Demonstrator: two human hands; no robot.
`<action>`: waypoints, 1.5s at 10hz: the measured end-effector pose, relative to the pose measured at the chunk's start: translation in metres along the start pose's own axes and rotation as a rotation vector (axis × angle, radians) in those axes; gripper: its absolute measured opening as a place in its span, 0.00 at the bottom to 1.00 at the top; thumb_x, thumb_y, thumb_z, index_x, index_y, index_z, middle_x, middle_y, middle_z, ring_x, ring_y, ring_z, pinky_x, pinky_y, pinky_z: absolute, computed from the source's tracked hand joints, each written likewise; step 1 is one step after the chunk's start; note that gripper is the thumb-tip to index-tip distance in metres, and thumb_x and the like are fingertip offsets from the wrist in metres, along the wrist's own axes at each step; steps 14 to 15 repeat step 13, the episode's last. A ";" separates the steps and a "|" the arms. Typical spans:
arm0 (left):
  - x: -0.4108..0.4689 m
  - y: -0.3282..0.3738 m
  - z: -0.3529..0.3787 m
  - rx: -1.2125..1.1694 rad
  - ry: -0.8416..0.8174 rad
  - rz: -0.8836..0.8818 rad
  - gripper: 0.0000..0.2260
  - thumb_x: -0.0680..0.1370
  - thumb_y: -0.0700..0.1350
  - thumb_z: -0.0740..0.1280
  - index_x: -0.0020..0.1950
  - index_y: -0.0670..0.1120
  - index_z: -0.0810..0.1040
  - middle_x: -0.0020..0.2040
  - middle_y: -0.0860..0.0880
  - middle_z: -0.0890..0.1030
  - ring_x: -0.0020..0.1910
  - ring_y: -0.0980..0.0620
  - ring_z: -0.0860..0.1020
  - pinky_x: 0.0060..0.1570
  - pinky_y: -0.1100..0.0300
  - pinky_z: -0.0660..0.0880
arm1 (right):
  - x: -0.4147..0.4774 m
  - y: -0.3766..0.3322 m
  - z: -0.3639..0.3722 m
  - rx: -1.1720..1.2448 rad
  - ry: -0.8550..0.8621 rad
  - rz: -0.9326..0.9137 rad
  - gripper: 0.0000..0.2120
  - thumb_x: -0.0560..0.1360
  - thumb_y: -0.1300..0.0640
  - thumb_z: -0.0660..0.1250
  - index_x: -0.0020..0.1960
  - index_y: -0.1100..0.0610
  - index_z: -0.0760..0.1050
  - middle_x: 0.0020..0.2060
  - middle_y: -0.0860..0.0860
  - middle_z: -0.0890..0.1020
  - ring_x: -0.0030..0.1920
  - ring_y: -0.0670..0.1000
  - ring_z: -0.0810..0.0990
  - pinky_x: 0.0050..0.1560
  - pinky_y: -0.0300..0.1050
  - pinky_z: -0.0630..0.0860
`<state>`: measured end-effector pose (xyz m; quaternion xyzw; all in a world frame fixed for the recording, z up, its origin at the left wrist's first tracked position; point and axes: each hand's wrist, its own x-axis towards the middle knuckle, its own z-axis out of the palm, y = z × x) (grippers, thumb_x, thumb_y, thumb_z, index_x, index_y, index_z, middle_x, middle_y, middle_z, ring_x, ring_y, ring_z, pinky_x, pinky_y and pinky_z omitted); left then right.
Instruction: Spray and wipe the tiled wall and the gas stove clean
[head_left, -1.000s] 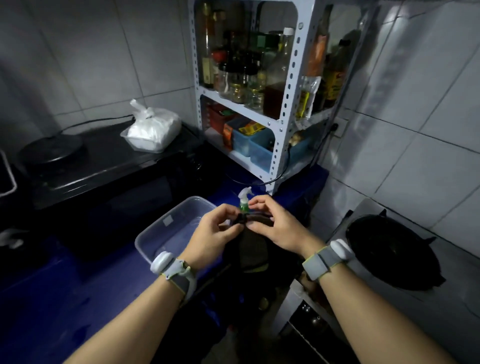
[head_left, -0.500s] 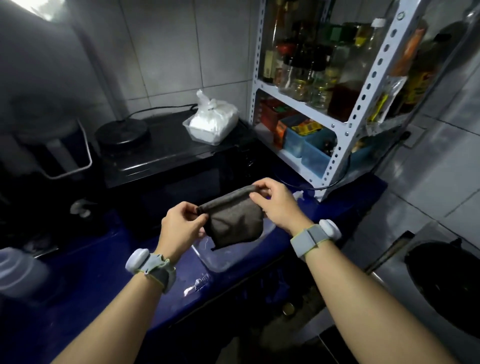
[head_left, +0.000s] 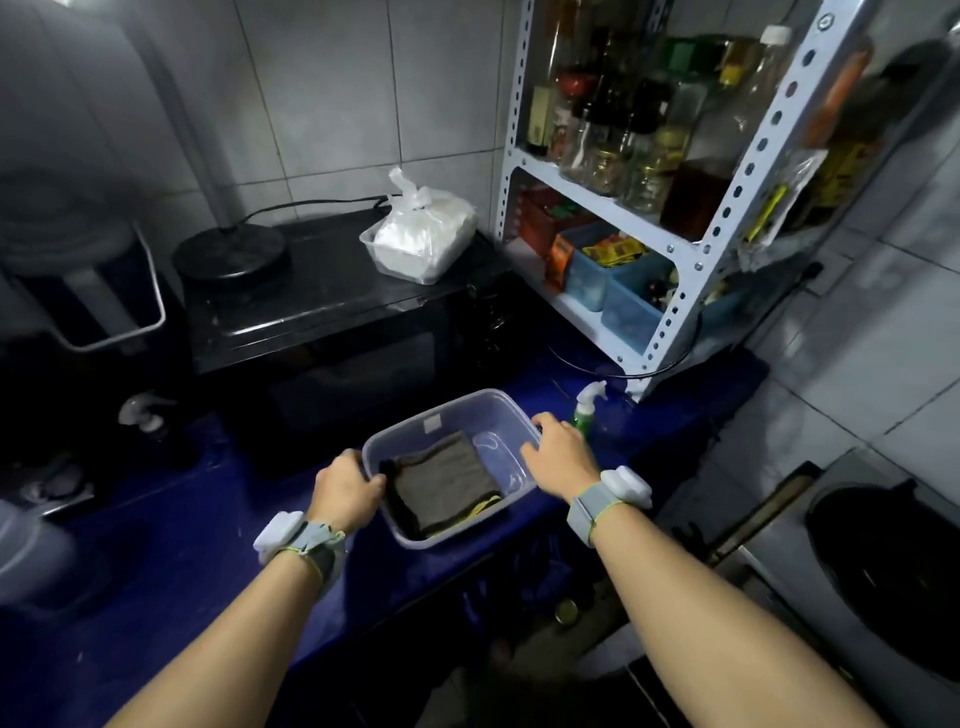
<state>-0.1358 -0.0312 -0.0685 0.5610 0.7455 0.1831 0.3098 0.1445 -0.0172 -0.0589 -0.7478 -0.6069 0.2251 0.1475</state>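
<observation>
Leftmost, a black oven (head_left: 322, 312) stands on the blue counter (head_left: 182, 545) with a white bag (head_left: 421, 239) on top. Nearer, the left hand (head_left: 345, 488) curls over the left rim of the clear plastic tub (head_left: 498, 410), in which the folded grey cloth (head_left: 441, 480) lies flat, and the right hand (head_left: 561, 454) curls over its right rim. Just beyond that hand stands the green spray bottle (head_left: 587, 408), then the shelf rack (head_left: 691, 270), the tiled wall (head_left: 857, 338) and, far right, the gas stove (head_left: 774, 582) carrying a black wok (head_left: 893, 561).

Folded grey cloth (head_left: 441, 478) flat in clear tub (head_left: 498, 415)
</observation>
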 end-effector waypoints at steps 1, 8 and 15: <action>0.005 -0.002 -0.001 -0.049 -0.001 -0.010 0.12 0.73 0.48 0.67 0.55 0.48 0.77 0.47 0.44 0.83 0.41 0.45 0.83 0.43 0.49 0.82 | -0.001 0.005 -0.010 -0.024 0.280 -0.094 0.13 0.76 0.54 0.64 0.60 0.52 0.76 0.59 0.54 0.76 0.59 0.59 0.73 0.53 0.52 0.73; -0.004 -0.001 0.004 -0.231 -0.013 -0.019 0.20 0.77 0.43 0.66 0.69 0.49 0.70 0.49 0.43 0.82 0.34 0.48 0.84 0.38 0.51 0.83 | 0.014 -0.031 -0.063 -0.273 0.315 -0.445 0.06 0.77 0.56 0.60 0.52 0.53 0.74 0.47 0.55 0.75 0.46 0.62 0.75 0.37 0.52 0.70; -0.002 0.004 -0.007 0.141 0.051 0.069 0.32 0.75 0.57 0.67 0.77 0.50 0.61 0.68 0.42 0.70 0.65 0.38 0.72 0.59 0.49 0.72 | -0.009 -0.022 -0.033 -0.223 -0.020 -0.249 0.31 0.70 0.50 0.69 0.70 0.43 0.62 0.60 0.50 0.75 0.58 0.59 0.76 0.51 0.53 0.76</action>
